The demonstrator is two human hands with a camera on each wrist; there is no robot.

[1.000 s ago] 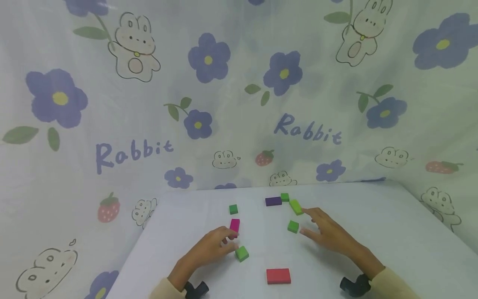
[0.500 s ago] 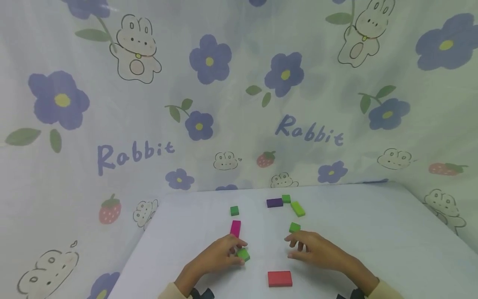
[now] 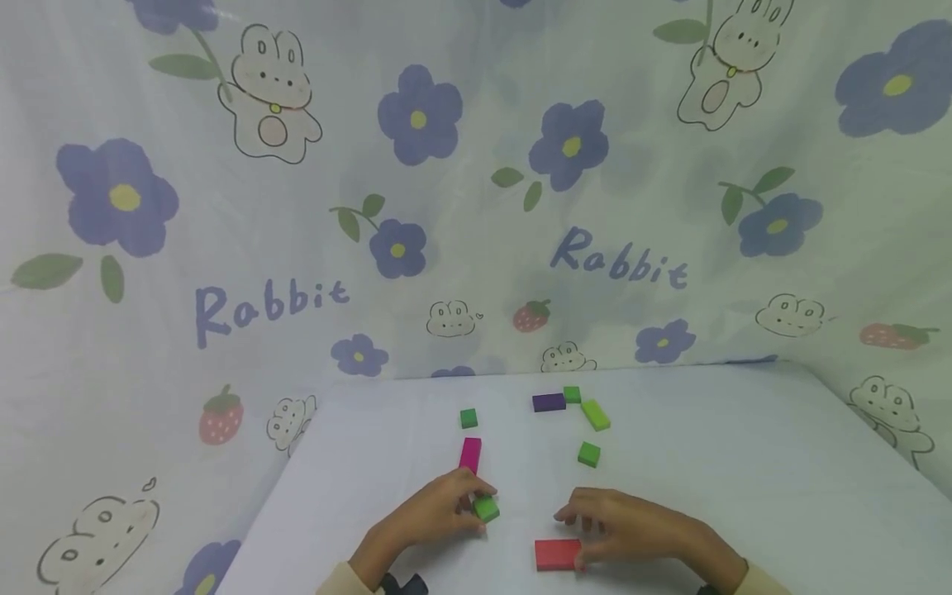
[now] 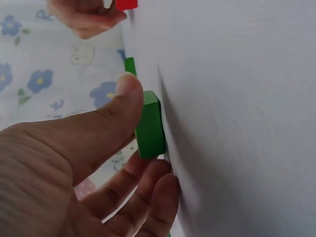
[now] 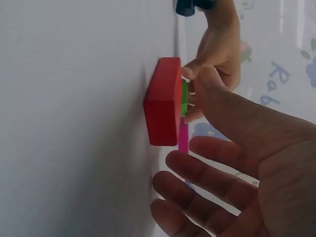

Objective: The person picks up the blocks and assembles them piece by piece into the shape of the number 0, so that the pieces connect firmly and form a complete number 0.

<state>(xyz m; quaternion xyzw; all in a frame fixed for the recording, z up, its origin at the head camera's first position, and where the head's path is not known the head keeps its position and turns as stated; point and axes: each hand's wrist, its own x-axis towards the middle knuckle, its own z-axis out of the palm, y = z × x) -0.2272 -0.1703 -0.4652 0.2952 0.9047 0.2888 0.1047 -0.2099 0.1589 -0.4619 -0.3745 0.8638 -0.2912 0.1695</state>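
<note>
That red block [image 3: 554,555] at the bottom centre of the frame looks easy to knock askew: the right hand [image 3: 640,525] has its fingers loosely spread, with only the thumb by the block's right end, so an uneven squeeze could spin it on the white table [image 3: 744,479]. Lower left of centre, the left hand [image 3: 439,508] brackets the near green block [image 3: 487,508] between thumb and fingers; I can't tell whether it's actually pinched. Its knuckles overlap the magenta block [image 3: 470,454] just above, which a careless lift might nudge. Half a second ago the right hand was higher in the frame, against the right-of-centre green block [image 3: 589,454]; now that one's fully visible, while the left hand has barely shifted.
</note>
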